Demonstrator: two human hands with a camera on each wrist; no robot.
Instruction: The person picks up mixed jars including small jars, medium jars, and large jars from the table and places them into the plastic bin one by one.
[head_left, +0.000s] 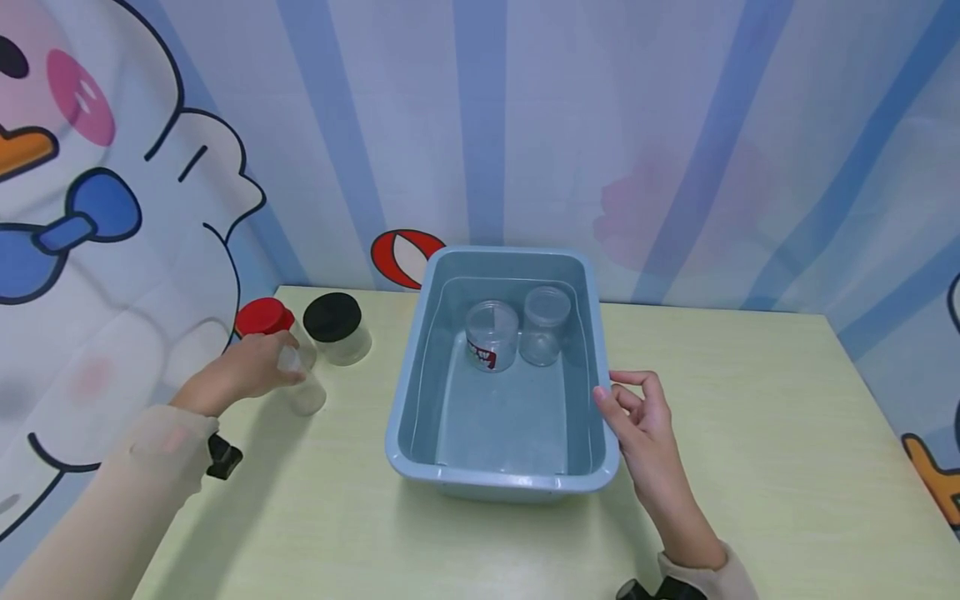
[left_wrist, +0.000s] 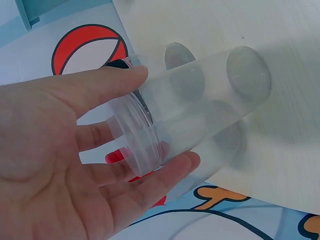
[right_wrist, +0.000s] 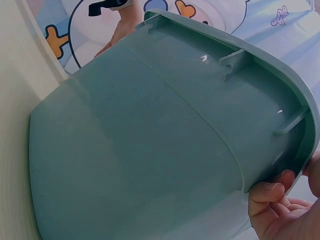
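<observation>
At the left of the head view, my left hand (head_left: 243, 371) grips a clear plastic jar (head_left: 307, 398) near its clear lid. The left wrist view has the thumb on one side of this jar (left_wrist: 200, 95) and fingers round the other. My right hand (head_left: 647, 429) pinches the right rim of a blue plastic basin (head_left: 416, 400), thumb on top and fingers beneath. Inside the basin, towards the back, two clear lidded jars stand side by side: a wider one (head_left: 491, 329) with a red label and a narrower one (head_left: 545, 325).
Just behind the left hand stand a red-lidded jar (head_left: 262, 317), partly hidden, and a black-lidded jar (head_left: 335, 321). All rests on a pale wooden table (head_left: 750, 433). A cartoon-printed curtain (head_left: 555, 125) hangs along the table's back edge and left side.
</observation>
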